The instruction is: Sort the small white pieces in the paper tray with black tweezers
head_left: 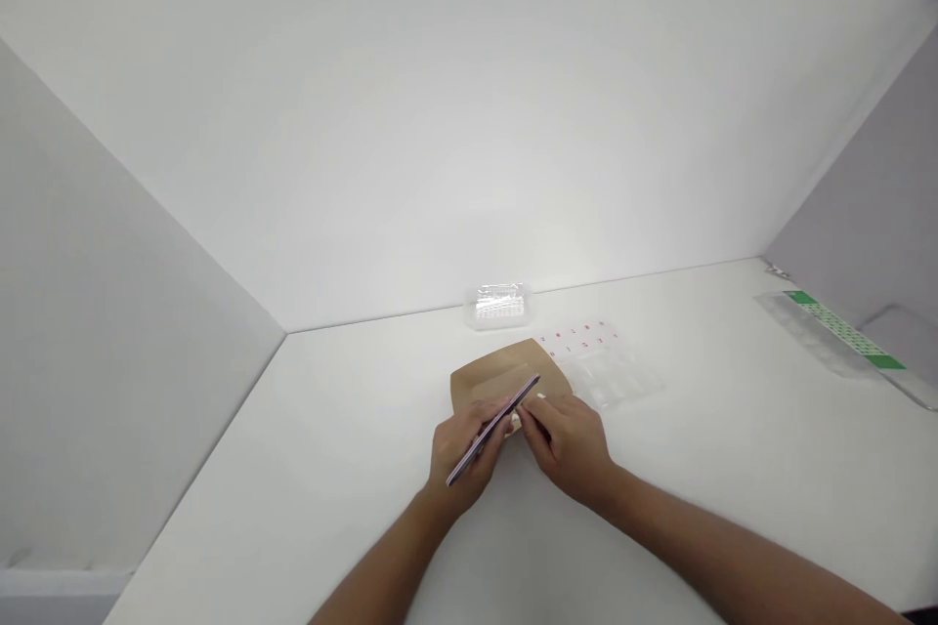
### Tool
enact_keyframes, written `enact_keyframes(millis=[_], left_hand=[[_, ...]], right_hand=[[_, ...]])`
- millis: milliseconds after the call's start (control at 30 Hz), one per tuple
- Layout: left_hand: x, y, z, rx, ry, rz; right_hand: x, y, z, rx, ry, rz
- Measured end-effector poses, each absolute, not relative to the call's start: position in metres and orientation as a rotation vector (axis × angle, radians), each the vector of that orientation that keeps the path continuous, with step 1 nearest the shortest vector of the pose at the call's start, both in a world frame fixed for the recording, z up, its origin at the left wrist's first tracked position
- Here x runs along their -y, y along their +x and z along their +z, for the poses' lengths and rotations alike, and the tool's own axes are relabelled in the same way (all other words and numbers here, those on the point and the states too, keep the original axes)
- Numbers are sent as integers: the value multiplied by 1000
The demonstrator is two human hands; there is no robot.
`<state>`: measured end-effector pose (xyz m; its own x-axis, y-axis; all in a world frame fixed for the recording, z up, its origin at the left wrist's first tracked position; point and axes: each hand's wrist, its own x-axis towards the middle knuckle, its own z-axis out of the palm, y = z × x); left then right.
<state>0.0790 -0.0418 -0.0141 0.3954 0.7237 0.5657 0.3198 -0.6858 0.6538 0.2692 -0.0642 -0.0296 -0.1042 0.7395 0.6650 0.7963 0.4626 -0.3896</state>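
Note:
A slim, straight stick (461,469), lilac with a dark edge, lies slantwise across my left hand (469,449), which is closed around it. Its far end points up and to the right. My right hand (568,439) is closed in a pinch close beside the left fingertips. What sits in that pinch is hidden, though small white bits show between the two hands. Just beyond and partly under my fingers is a piece of brown kraft paper or thin card (488,374), slightly curved, its near part covered by the hands.
Behind the brown piece lies a clear plastic sheet (612,376) with red printed marks. A clear plastic tray (499,307) stands by the back wall. At the right is a clear package (813,337) with a green patterned strip (842,329). Walls enclose the white table (329,430).

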Motion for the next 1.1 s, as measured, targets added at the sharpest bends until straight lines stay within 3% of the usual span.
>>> enact_keyframes(millis=[1100], left_hand=[[49, 82, -19, -838, 2249, 1235]], right_hand=[[60, 291, -27, 1844, -1348, -157]])
